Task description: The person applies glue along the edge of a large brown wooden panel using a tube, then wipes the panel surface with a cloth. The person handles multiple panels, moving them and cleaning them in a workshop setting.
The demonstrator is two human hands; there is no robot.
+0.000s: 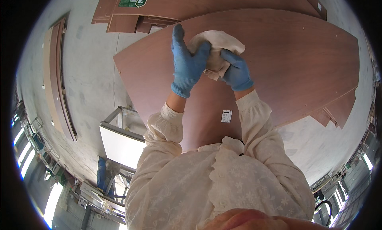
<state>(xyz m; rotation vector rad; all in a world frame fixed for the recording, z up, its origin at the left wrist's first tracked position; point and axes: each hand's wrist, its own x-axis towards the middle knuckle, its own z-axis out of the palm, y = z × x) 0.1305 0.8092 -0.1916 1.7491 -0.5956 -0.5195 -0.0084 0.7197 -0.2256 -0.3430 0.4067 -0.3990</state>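
Note:
Both my hands wear blue gloves and are over a large reddish-brown wood-grain panel [290, 66]. A crumpled off-white cloth [223, 41] is between them, near the panel's far side. My right hand [237, 72] grips the cloth's near right part, thumb pressed on top of the folds. My left hand [189, 64] is at the cloth's left edge, its fingers stretched away from me and its thumb spread toward the cloth, touching it. A small white printed label [226, 116] lies on the panel closer to my body.
More brown panels [219, 3] lie beyond the far edge, one bearing a green and white sticker [133, 0]. Long boards [55, 78] lie on the grey floor [89, 70] at left. A metal-framed stand with a white face [121, 144] is at near left.

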